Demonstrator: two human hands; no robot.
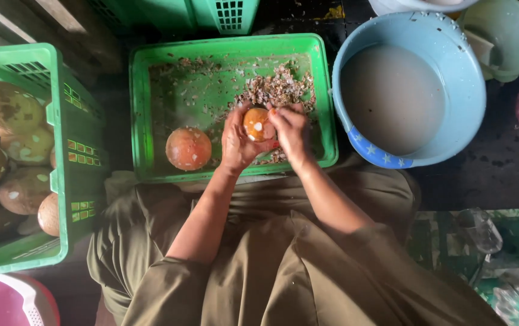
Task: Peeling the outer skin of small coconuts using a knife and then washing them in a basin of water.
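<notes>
A round orange fruit (258,124) is gripped by the left hand (237,142) and scraped by the right hand (291,130) over a green tray (145,108); peelings (277,87) are heaped, one fruit (188,148) lies scraped, and the crate (69,157) remains full.

A green crate (75,157) at the left holds a pile of brown coconuts (6,151). A blue basin (470,96) at the upper right is full of cloudy water. A green bucket (515,36) stands just behind it. A pink basket (6,302) shows at the lower left corner.
</notes>
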